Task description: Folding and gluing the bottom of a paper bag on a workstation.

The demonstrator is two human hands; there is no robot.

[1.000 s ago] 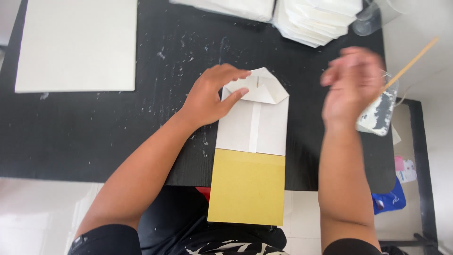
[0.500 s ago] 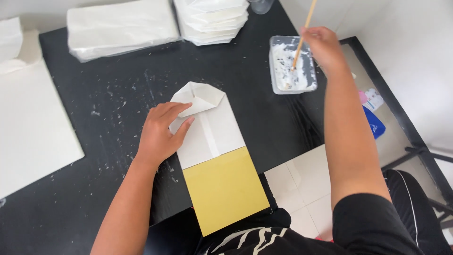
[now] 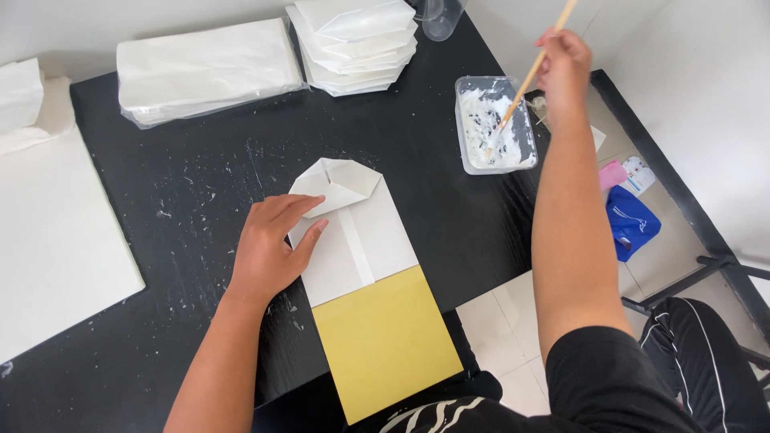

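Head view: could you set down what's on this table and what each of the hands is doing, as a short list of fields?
Surface: black table, flecked with white
Left hand: flat on the folded white paper bag
Bag base: folded into a point, resting on a yellow sheet
Right hand: holds a wooden stick, tip dipped in the clear tub of white paste
Behind: stack of folded bags, wrapped pack of white paper

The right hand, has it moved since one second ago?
Yes. The right hand was then raised near the table's right edge; now it holds the wooden stick above the plastic tub, stick tip in the white paste.
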